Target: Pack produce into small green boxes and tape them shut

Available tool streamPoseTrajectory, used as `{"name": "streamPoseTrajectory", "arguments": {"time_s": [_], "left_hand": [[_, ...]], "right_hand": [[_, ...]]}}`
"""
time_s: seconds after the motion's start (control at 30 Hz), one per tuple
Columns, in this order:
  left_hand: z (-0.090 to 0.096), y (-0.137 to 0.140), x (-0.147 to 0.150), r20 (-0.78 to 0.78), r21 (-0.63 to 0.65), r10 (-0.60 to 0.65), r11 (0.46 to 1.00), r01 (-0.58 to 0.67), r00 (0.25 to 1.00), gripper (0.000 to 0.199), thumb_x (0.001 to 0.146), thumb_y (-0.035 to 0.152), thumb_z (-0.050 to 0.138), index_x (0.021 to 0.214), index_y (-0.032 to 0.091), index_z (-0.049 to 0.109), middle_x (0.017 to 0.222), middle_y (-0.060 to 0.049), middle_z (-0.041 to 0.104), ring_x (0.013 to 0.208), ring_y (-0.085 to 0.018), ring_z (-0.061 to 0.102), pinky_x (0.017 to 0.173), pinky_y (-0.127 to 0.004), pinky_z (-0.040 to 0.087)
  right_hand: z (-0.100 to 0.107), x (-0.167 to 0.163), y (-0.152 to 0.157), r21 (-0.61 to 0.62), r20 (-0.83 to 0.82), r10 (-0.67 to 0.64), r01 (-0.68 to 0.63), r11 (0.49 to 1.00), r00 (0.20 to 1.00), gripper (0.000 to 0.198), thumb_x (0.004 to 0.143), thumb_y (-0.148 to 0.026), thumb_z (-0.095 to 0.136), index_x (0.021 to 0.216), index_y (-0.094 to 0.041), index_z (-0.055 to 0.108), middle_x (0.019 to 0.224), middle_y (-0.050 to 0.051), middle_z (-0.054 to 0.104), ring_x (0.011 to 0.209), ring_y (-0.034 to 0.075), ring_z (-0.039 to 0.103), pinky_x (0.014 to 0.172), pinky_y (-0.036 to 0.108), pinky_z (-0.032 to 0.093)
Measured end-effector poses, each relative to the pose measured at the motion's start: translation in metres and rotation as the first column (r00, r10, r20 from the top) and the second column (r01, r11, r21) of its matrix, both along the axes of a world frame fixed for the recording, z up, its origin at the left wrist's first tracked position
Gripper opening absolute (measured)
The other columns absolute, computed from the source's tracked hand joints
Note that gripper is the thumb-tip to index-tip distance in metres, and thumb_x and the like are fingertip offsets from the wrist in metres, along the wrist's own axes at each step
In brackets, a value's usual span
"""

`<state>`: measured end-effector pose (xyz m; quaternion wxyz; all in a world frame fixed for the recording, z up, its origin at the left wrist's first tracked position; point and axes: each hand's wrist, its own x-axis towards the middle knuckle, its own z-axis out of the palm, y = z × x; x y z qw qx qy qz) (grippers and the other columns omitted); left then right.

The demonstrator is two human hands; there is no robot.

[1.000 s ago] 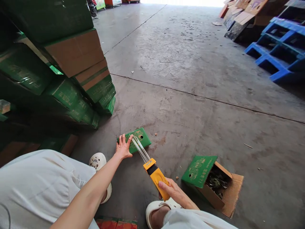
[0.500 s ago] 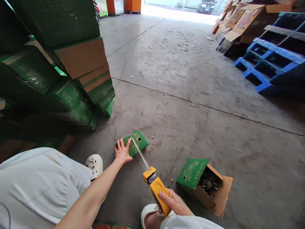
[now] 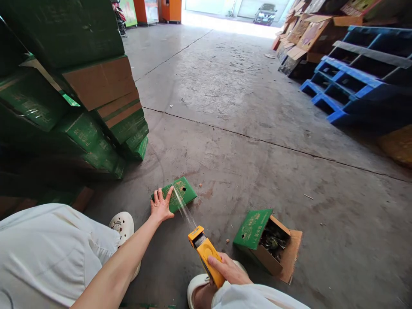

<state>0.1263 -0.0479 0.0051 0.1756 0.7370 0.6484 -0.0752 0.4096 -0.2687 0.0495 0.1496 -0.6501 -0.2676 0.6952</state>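
Note:
A small green cardboard box (image 3: 187,195) with a dark round hole in its top stands on the floor ahead of me. My left hand (image 3: 161,206) lies on its left part with the fingers spread. From the box top a strip of clear packing tape (image 3: 186,213) stretches, taut, to a yellow tape dispenser (image 3: 206,253). My right hand (image 3: 227,267) is wrapped around the dispenser's handle, thumb on its side. To the right sits a second green box (image 3: 254,229) on its side, open, with dark greenish contents (image 3: 274,242) that I cannot make out.
Stacked green cartons (image 3: 103,90) rise on the left. Blue pallets (image 3: 350,77) stand at the right, with flattened brown cardboard (image 3: 313,36) behind them. White clogs (image 3: 122,227) are on my feet. Small debris dots the concrete floor (image 3: 225,146).
The whole view has shifted slightly, with most things a little farther left. Both hands keep their holds, and the tape still runs taut between box and dispenser.

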Motion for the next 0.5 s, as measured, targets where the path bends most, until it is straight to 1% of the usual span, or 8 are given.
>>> {"name": "streamPoseTrajectory", "arguments": {"time_s": [0.1,0.2,0.37,0.5], "left_hand": [[0.001,0.001,0.0,-0.008,-0.013,-0.005,1.0,0.004,1.0,0.14,0.059,0.038,0.092,0.171,0.042,0.009,0.173,-0.02,0.018,0.158,-0.048,0.019,0.112,-0.062,0.041],[0.001,0.002,-0.001,-0.007,-0.012,-0.008,1.0,0.007,1.0,0.139,0.058,0.039,0.092,0.171,0.042,0.01,0.173,-0.02,0.018,0.158,-0.049,0.02,0.112,-0.061,0.042],[0.0,0.004,0.0,0.002,-0.02,-0.011,1.0,0.011,1.0,0.139,0.058,0.037,0.091,0.171,0.042,0.012,0.173,-0.021,0.017,0.158,-0.049,0.018,0.111,-0.061,0.042],[0.002,0.007,-0.001,0.014,-0.062,-0.012,0.998,0.013,1.0,0.139,0.057,0.036,0.091,0.171,0.042,0.011,0.173,-0.021,0.017,0.158,-0.05,0.018,0.11,-0.063,0.042]], "right_hand": [[-0.001,-0.006,0.006,-0.014,-0.002,-0.022,0.022,1.0,1.0,0.072,0.068,-0.085,0.075,0.101,-0.023,0.064,0.08,0.003,0.072,0.071,0.023,0.071,0.065,0.032,0.054],[-0.008,-0.01,0.015,-0.004,-0.034,-0.042,0.042,0.999,0.999,0.073,0.062,-0.086,0.078,0.094,-0.023,0.063,0.076,0.002,0.069,0.064,0.021,0.068,0.06,0.03,0.051],[-0.032,-0.015,0.033,0.014,-0.083,0.029,-0.028,1.0,0.996,0.069,0.06,-0.088,0.078,0.078,-0.023,0.06,0.066,0.001,0.062,0.056,0.017,0.061,0.057,0.03,0.048],[-0.042,-0.016,0.049,0.013,-0.079,0.07,-0.069,0.998,0.994,0.069,0.062,-0.089,0.075,0.075,-0.023,0.059,0.066,0.001,0.061,0.056,0.018,0.062,0.055,0.028,0.048]]}}
